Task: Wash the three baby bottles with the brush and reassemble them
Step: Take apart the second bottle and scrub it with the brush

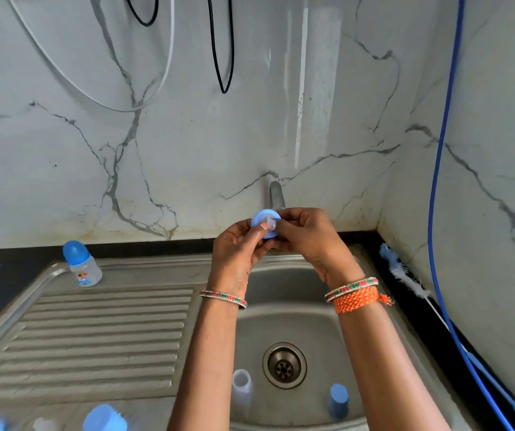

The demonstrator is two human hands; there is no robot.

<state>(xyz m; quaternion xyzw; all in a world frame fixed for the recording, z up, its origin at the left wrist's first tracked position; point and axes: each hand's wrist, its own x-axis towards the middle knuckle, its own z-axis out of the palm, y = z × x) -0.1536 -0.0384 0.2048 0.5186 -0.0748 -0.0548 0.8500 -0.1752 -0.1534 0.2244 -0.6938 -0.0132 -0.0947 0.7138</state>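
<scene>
- Two hands meet above the sink basin [281, 275], just before the tap [276, 194]: the left hand [237, 247] and the right hand [306, 234] both pinch a blue collar ring [265, 223].
- A clear nipple [269, 223] seems to sit in its middle, though it is blurred.
- An open bottle body [242, 388] and a blue cap [338, 399] lie in the basin.
- One assembled bottle [83, 264] stands on the drainboard [94, 331]; the brush [402, 272] lies far right.

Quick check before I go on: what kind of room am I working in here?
Most likely a home kitchen, at the sink. A stainless steel sink with a ribbed drainboard is set in a dark counter, a tap comes out of a marble-look wall, and a capped baby bottle stands beside the basin.
</scene>
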